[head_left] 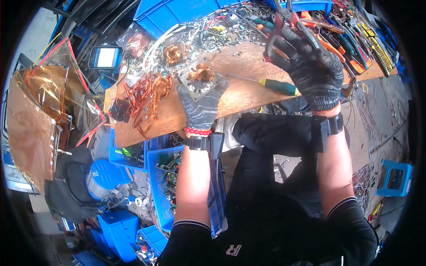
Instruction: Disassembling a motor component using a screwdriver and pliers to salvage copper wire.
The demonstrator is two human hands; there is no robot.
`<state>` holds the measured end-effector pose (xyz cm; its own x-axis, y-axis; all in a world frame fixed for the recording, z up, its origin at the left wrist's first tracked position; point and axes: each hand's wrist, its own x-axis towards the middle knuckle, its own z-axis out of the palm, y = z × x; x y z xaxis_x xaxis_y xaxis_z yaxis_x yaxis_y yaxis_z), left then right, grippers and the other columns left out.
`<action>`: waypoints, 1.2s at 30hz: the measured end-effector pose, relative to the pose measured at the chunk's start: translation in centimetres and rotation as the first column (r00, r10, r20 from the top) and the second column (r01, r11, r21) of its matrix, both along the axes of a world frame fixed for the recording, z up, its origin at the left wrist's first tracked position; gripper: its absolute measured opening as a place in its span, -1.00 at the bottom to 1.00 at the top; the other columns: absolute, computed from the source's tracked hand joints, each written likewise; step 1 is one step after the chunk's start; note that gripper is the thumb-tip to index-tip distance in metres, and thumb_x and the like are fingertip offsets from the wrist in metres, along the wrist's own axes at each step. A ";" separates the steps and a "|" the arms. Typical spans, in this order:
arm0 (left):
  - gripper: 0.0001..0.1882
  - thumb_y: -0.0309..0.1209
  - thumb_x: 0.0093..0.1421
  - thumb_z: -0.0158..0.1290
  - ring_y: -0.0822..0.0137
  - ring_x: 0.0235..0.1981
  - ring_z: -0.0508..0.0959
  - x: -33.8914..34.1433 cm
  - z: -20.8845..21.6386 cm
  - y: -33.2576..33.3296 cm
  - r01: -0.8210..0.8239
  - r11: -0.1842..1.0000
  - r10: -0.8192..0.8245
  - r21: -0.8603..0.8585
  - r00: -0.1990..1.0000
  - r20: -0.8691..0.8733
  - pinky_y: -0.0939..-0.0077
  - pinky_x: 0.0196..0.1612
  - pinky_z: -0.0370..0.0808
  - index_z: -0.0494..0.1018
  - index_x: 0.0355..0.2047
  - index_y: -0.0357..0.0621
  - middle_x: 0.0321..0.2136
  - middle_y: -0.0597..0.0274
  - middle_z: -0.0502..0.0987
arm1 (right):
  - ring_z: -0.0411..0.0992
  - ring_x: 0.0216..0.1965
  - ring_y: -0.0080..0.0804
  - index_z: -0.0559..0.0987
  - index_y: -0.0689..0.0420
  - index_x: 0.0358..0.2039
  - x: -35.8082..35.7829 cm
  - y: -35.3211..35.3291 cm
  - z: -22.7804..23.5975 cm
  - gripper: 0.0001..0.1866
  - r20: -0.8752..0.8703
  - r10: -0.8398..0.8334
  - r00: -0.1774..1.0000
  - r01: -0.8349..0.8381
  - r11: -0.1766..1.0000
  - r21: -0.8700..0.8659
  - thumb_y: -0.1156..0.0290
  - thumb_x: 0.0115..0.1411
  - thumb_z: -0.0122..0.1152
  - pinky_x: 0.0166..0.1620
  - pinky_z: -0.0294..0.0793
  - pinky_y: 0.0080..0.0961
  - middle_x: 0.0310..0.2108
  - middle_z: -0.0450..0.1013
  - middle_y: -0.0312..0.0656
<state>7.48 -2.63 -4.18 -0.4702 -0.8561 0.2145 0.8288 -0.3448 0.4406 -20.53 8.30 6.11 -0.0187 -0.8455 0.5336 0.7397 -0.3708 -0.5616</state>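
My left hand point(199, 111), in a grey knit glove, is closed on a motor stator point(202, 74), a flat slotted metal piece with copper winding bunched in its middle. It is held at the wooden bench point(239, 66). Farther right and raised over the bench, my right hand point(316, 75), gloved too, grips a pair of red-handled pliers point(277, 33) whose jaws run to the top edge. Below that hand lies a screwdriver point(278, 87) with a green and yellow handle, its shaft pointing at the stator. Beside my left hand are red wires point(138, 95) and stripped copper winding point(157, 93).
Small metal scraps point(213, 37) cover the bench's far side, with another copper-wound piece point(173, 54) among them. Several hand tools point(350, 42) crowd the far right. A phone point(105, 57) stands at the left. Blue crates point(164, 17) stand behind; a blue stool point(394, 177) is at right.
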 end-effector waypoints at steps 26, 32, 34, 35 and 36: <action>-0.12 0.30 0.19 0.13 -0.13 0.11 0.44 0.4 0.8 -0.2 -0.041 0.999 0.043 -0.019 0.996 0.083 -0.25 0.31 0.29 0.35 0.22 -0.21 0.06 -0.13 0.47 | 0.50 -0.23 -0.02 0.55 0.08 0.10 7.1 -2.7 -10.7 -0.49 -0.712 -0.596 0.371 0.489 0.777 -0.396 0.57 0.08 0.26 -0.17 0.51 -0.19 -0.30 0.49 -0.06; -0.10 0.32 0.16 0.13 -0.10 0.09 0.42 -0.1 -0.2 -0.9 0.056 0.998 -0.054 0.021 0.995 -0.084 -0.20 0.26 0.31 0.36 0.21 -0.19 0.03 -0.09 0.46 | 0.48 -0.18 0.03 0.66 0.11 -0.10 3.6 -3.9 -8.5 -0.65 -0.581 -0.809 -0.086 0.467 0.483 -0.741 0.44 0.03 0.36 -0.06 0.49 -0.18 -0.22 0.52 -0.05; -0.07 0.38 0.14 0.06 -0.11 0.06 0.38 1.0 -0.5 -1.3 0.072 0.997 -0.074 -0.029 0.996 -0.057 -0.24 0.32 0.20 0.33 0.25 -0.13 0.06 -0.10 0.41 | 0.50 -0.11 -0.09 0.62 0.15 0.02 3.9 -4.7 -7.7 -0.62 -0.700 -0.709 -0.092 0.492 0.578 -0.651 0.41 0.17 0.29 -0.04 0.51 -0.25 -0.16 0.52 -0.06; -0.07 0.38 0.14 0.06 -0.11 0.06 0.38 1.2 -1.0 -1.5 0.071 0.997 -0.072 -0.016 0.996 -0.058 -0.24 0.32 0.20 0.33 0.25 -0.13 0.06 -0.10 0.41 | 0.49 -0.12 -0.16 0.58 0.17 0.08 3.8 -4.4 -6.5 -0.62 -0.825 -0.557 0.092 0.541 0.724 -0.428 0.38 0.26 0.25 -0.04 0.51 -0.30 -0.20 0.52 -0.05; -0.08 0.38 0.15 0.05 -0.11 0.07 0.38 2.2 -0.4 -1.2 0.068 0.997 -0.071 -0.033 0.993 -0.090 -0.24 0.32 0.20 0.33 0.25 -0.13 0.06 -0.08 0.41 | 0.49 -0.12 -0.16 0.58 0.17 0.08 4.6 -4.8 -5.3 -0.62 -0.826 -0.552 0.115 0.533 0.736 -0.418 0.38 0.26 0.25 -0.04 0.51 -0.30 -0.20 0.52 -0.05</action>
